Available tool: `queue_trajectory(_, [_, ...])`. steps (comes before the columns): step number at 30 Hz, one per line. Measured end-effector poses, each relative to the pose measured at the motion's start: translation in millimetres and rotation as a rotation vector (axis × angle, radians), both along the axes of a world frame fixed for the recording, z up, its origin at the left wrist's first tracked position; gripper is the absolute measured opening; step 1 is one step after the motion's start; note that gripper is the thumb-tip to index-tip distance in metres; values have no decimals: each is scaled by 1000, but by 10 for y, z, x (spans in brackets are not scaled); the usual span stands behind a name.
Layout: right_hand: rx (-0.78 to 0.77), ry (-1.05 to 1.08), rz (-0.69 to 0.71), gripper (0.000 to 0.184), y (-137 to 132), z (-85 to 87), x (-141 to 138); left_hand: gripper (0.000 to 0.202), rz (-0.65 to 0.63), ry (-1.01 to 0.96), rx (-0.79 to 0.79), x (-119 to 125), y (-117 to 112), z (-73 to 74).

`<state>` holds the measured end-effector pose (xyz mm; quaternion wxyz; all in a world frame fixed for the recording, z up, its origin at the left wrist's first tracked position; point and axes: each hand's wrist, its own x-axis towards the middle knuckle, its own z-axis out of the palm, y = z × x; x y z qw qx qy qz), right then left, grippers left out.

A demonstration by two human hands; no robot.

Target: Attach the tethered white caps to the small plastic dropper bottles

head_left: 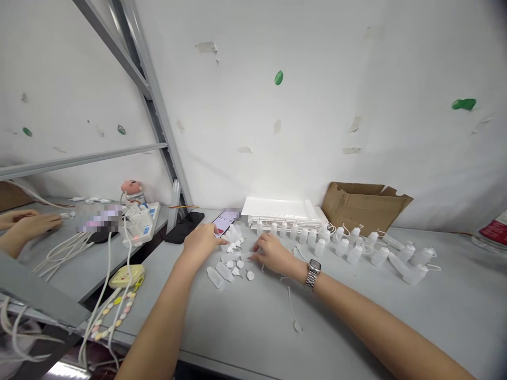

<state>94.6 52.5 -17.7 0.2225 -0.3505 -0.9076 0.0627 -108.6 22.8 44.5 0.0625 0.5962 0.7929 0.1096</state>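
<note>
Small translucent plastic bottles (215,277) lie on the grey table between my hands. White pointed caps (236,271) are scattered among them. My left hand (201,245) is beside the upper part of this pile, thumb and fingers apart, its tips close to the caps and a phone. My right hand (274,253), below a wrist with a metal watch (312,274), has its fingers bent around the end of a translucent bottle (247,257) lying on its side. Capped bottles (355,254) with thin white straps stand in loose rows to the right.
An open cardboard box (362,207) and a stack of white sheets (283,208) are against the wall. A lit phone (225,221) and a black phone (184,228) lie left of them. One loose strap (293,309) is in front. Another person's hands (34,227) are far left, beyond cables.
</note>
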Motion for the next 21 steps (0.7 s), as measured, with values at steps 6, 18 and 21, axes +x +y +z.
queue_trajectory(6, [68, 92, -16, 22, -272, 124, 221, 19, 10, -4, 13, 39, 54, -69])
queue_trajectory(18, [-152, 427, -160, 20, -573, 74, 895, 14, -4, 3, -3, 90, 53, -78])
queue_trajectory(21, [-200, 551, -178, 21, -602, 143, 869, 18, 23, -18, 36, 115, -32, 46])
